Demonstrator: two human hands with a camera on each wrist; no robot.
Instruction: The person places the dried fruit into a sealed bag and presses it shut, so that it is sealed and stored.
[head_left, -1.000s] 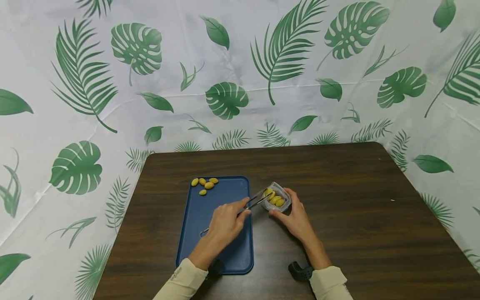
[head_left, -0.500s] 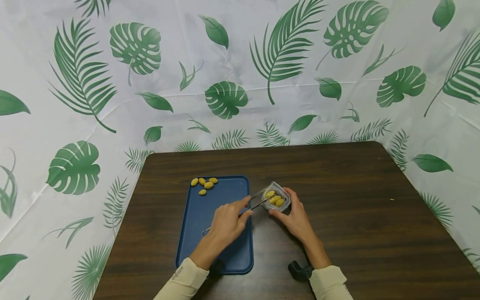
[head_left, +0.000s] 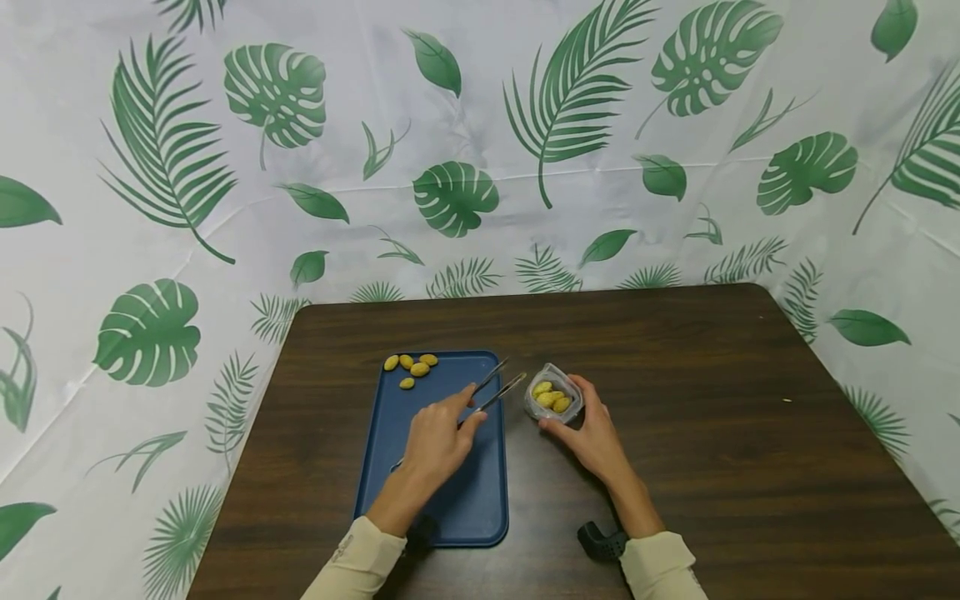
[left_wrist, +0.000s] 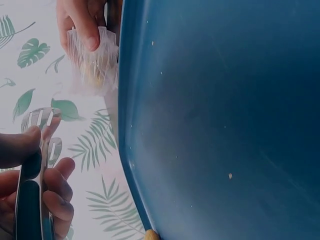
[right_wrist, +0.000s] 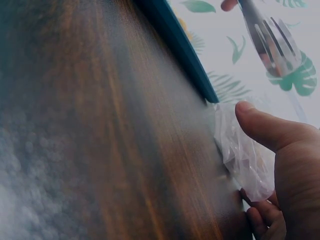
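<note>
My left hand (head_left: 433, 446) grips a pair of metal tongs (head_left: 491, 402) over the blue tray (head_left: 457, 500). The tongs' arms stand apart with nothing between their slotted tips (left_wrist: 42, 117). With thumb and fingers, my right hand (head_left: 596, 437) holds a small clear plastic tub (head_left: 534, 411) just right of the tray. Several yellow oval pieces (head_left: 545, 399) lie inside it. Crinkled clear plastic (right_wrist: 245, 155) shows under the right thumb in the right wrist view. More yellow oval pieces (head_left: 419, 368) lie in the tray's far left corner.
The dark wooden table (head_left: 712, 417) extends on both sides of the tray. A leaf-print cloth (head_left: 480, 125) hangs behind it. Small crumbs (left_wrist: 230, 176) are scattered on the tray, and a tiny pale scrap (head_left: 787, 400) lies on the table at right.
My left hand has drawn the tongs leftward out of the tub, back over the tray. Their tips were at the pieces inside. The right hand and tub have stayed in place.
</note>
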